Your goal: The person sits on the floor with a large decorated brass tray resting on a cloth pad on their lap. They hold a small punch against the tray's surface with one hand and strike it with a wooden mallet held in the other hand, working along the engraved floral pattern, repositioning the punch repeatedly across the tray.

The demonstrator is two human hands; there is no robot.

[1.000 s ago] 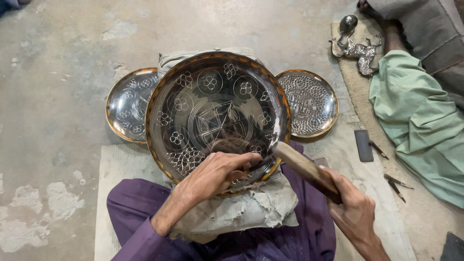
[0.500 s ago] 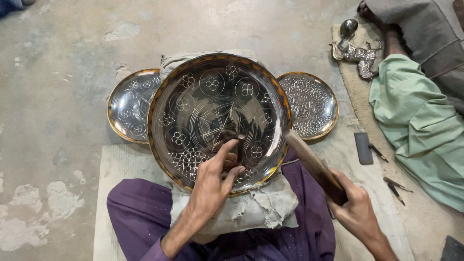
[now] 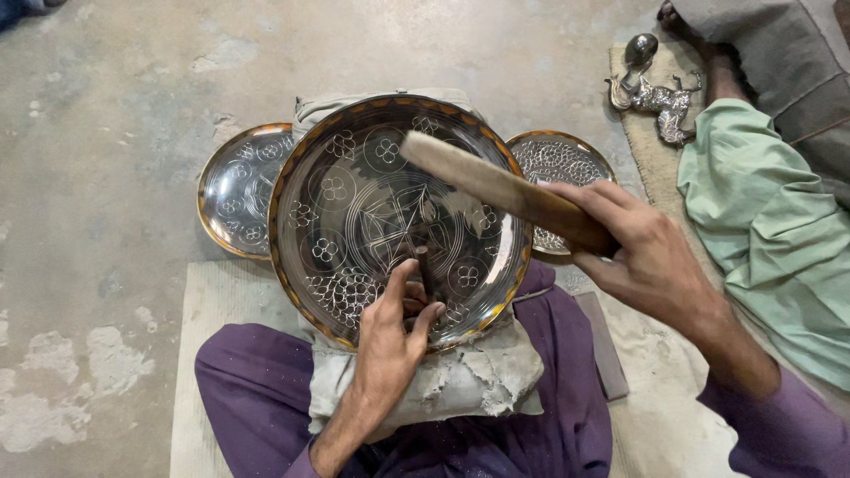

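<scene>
A large round engraved metal plate [image 3: 354,168] with a brass-coloured rim rests tilted on a cloth-wrapped pad on my lap. My left hand [image 3: 390,336] rests on the plate's lower part, its fingers shut on a short dark metal chisel [image 3: 425,265] that stands upright on the engraved surface. My right hand [image 3: 651,257] grips a flat wooden mallet [image 3: 496,190], raised above the plate, with its pale end over the plate's upper right.
Two smaller engraved plates lie behind the large one, one at the left [image 3: 235,190], one at the right [image 3: 567,159]. A person in green trousers [image 3: 761,221] sits at the right, with silver ornaments [image 3: 655,93] on a mat. A flat dark stone [image 3: 604,345] lies by my right knee.
My right hand lifted the wooden mallet from low at the plate's right edge up over the plate. My left hand shifted slightly and set the chisel upright on the plate.
</scene>
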